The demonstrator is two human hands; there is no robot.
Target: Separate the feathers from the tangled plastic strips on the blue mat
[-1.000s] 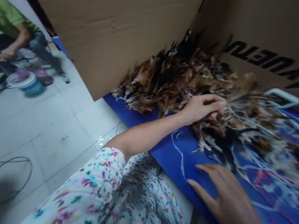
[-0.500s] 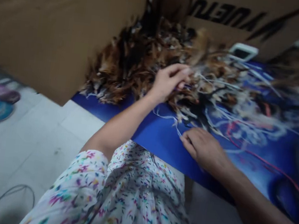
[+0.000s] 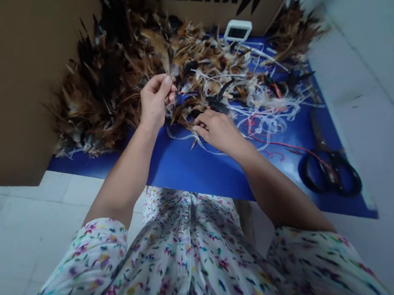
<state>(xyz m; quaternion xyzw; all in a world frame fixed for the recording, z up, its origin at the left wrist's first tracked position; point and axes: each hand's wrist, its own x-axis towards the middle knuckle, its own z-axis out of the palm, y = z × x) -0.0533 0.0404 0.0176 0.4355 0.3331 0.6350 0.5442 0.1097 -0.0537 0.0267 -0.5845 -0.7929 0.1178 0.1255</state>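
My left hand [image 3: 157,96] pinches the base of a small bunch of brown feathers [image 3: 160,49] that points up and away from me. To its right, my right hand [image 3: 217,130] is closed at the near edge of the feather pile; what its fingertips hold, if anything, is too small to make out. A large heap of brown and black feathers [image 3: 115,80] covers the left and back of the blue table [image 3: 194,171]. A thin white string [image 3: 180,137] lies on the blue surface below and between my hands. Tangled white strings [image 3: 268,118] lie right of my right hand.
Black-handled scissors [image 3: 330,171] lie at the right, with a red string [image 3: 290,145] running to them. Behind the pile stand a small white display device [image 3: 237,30] and a cardboard box [image 3: 206,12]. Another cardboard panel [image 3: 19,73] rises at the left.
The view has swung right, so the scissors show fully. My right hand has come nearer my left and moved to the feathers' edge; the white string no longer visibly runs to its fingers.
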